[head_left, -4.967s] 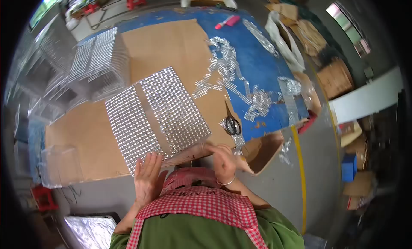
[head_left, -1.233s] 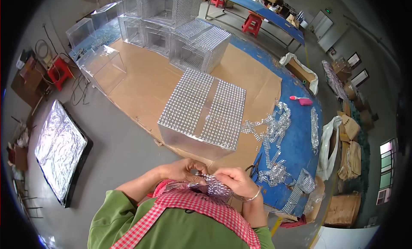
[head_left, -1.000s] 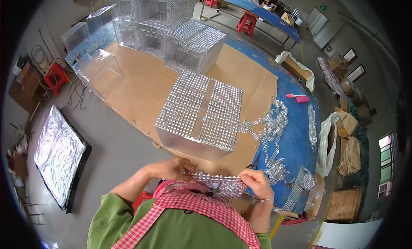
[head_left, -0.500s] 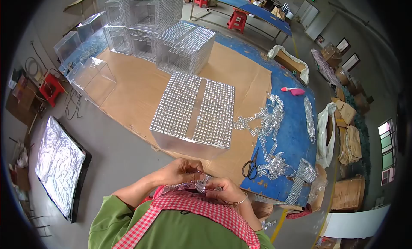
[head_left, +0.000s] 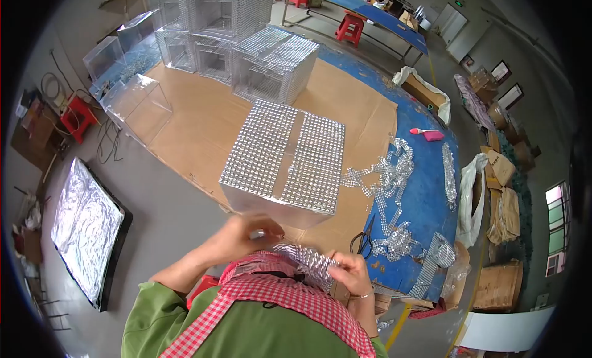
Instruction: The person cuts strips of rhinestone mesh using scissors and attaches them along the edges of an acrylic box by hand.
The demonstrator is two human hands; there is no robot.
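Close in front of my apron, a strip of silvery rhinestone mesh [head_left: 311, 260] hangs bent in the air. My right hand [head_left: 351, 275] grips its right end between thumb and fingers. Just off its other end is my left hand [head_left: 246, 238], fingers curled in a pinch; a small pale bit shows there, too blurred to name. Beyond both hands stands a clear box [head_left: 271, 204], its top covered with two panels of rhinestone mesh [head_left: 262, 151] and a bare band between them. Black-handled scissors [head_left: 362, 239] lie right of the box.
Tangled rhinestone strips [head_left: 394, 173] and a roll of mesh [head_left: 441, 253] lie on the blue table [head_left: 425, 204]. A pink brush [head_left: 428, 135] rests farther back. Stacked rhinestone-covered boxes [head_left: 216, 49] and a plain clear box [head_left: 139, 108] stand at the far left on cardboard [head_left: 191, 133].
My hands have moved apart, the right one going rightward with the strip. More of the mesh now shows between them. My left hand has shifted left and slightly up.
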